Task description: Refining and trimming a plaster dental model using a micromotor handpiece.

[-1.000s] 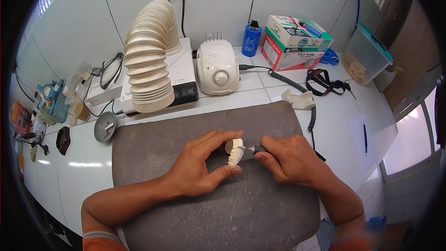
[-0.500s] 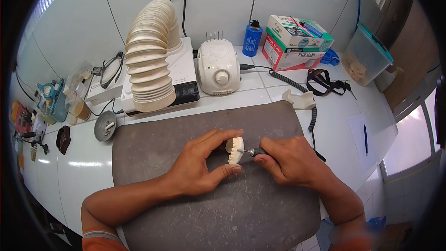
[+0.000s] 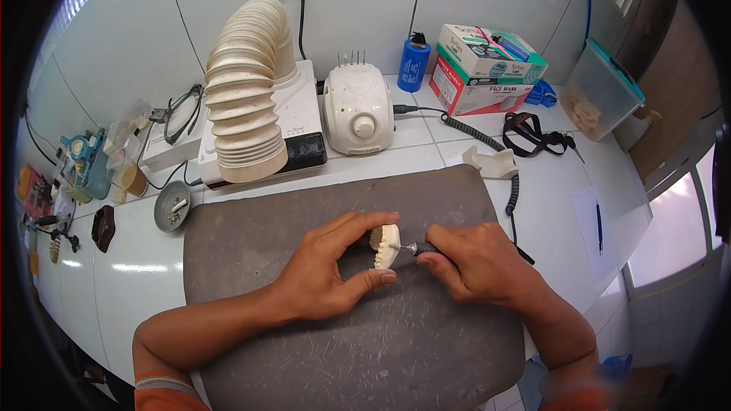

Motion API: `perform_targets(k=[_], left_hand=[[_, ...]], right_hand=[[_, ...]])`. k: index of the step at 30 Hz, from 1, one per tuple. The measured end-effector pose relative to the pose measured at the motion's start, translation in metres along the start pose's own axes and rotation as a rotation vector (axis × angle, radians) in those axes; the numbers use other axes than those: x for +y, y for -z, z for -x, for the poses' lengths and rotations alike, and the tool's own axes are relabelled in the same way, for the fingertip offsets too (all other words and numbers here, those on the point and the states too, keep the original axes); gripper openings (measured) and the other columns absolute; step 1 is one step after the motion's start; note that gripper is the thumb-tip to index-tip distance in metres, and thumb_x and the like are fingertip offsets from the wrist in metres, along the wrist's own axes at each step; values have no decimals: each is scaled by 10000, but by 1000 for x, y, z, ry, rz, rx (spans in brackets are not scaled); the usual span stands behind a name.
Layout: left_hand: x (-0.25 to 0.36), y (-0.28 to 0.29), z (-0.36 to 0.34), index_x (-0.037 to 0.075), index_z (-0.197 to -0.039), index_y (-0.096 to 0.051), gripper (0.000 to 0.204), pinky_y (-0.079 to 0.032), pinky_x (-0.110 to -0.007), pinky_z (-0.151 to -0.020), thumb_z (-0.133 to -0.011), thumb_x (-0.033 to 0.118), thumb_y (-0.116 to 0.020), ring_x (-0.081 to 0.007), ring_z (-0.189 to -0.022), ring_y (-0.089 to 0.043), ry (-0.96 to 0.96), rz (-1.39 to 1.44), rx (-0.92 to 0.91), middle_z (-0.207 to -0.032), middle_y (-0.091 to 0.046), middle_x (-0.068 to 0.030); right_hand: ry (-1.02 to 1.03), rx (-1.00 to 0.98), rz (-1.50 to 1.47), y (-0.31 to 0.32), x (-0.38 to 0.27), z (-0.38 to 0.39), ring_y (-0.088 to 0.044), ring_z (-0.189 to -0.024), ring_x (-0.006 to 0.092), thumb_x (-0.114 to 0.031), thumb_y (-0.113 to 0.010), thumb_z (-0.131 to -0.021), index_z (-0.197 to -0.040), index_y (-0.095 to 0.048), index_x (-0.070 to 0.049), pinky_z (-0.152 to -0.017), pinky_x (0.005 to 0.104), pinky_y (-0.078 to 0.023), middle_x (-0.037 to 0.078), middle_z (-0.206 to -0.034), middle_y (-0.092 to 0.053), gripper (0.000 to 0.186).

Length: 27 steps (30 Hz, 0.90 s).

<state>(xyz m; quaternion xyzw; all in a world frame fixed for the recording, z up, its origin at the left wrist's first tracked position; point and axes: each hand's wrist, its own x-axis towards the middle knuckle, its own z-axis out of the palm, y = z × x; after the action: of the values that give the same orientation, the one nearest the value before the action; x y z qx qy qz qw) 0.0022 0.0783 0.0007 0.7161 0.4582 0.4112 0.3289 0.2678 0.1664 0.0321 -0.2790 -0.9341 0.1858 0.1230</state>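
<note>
My left hand (image 3: 331, 262) grips a cream dental model (image 3: 385, 247) between thumb and fingers, its row of teeth standing on edge above the grey mat (image 3: 320, 365). My right hand (image 3: 472, 266) is closed round a rotary handpiece (image 3: 422, 248); its thin bit touches or nearly touches the right-hand face of the model, exact contact too small to tell. A white control unit with a dial (image 3: 358, 110) sits behind the mat, and a coiled cord (image 3: 483, 131) runs down on the right toward the handpiece.
Around the mat are a corrugated hose (image 3: 242, 118), a grey dish (image 3: 171, 205), a white stand (image 3: 491, 164), a blue cylinder (image 3: 413, 62), stacked boxes (image 3: 480, 91), a strap (image 3: 533, 137), a plastic container (image 3: 601, 87), paper with a pen (image 3: 599, 224) and several small items at far left.
The dental model and both fingertips on it have shifted very slightly upward since a second ago. Both grips are the same, and nothing else has visibly moved.
</note>
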Motion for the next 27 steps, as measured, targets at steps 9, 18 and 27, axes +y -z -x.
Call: perform_targets(k=[9, 18, 27], left_hand=[[1, 3, 0, 48, -1570, -616, 753, -573, -395, -1059, -913, 223, -942, -273, -1185, -730, 17, -23, -26, -1293, -718, -157], [1, 1, 0, 59, -1556, -615, 729, -572, -425, -1010, -919, 218, -930, -310, -1114, -713, -7, -15, -12, -1223, -706, -170], [2, 1, -1, 58, -1549, -621, 723, -575, -423, -1001, -917, 222, -933, -308, -1105, -713, -13, -18, -6, -1216, -704, -167]], right_hand=[[-7, 8, -13, -1, 1, -1, -687, -667, 440, -438, -626, -1138, -947, -587, -54, -601, 537, -506, 167, -752, -700, 430], [-10, 6, -23, -1, 2, 0, -682, -652, 441, -454, -633, -1132, -942, -592, -59, -596, 538, -502, 167, -741, -702, 440], [-4, 2, -6, -1, 0, 1, -687, -659, 439, -452, -629, -1133, -946, -593, -62, -601, 536, -508, 159, -748, -707, 434]])
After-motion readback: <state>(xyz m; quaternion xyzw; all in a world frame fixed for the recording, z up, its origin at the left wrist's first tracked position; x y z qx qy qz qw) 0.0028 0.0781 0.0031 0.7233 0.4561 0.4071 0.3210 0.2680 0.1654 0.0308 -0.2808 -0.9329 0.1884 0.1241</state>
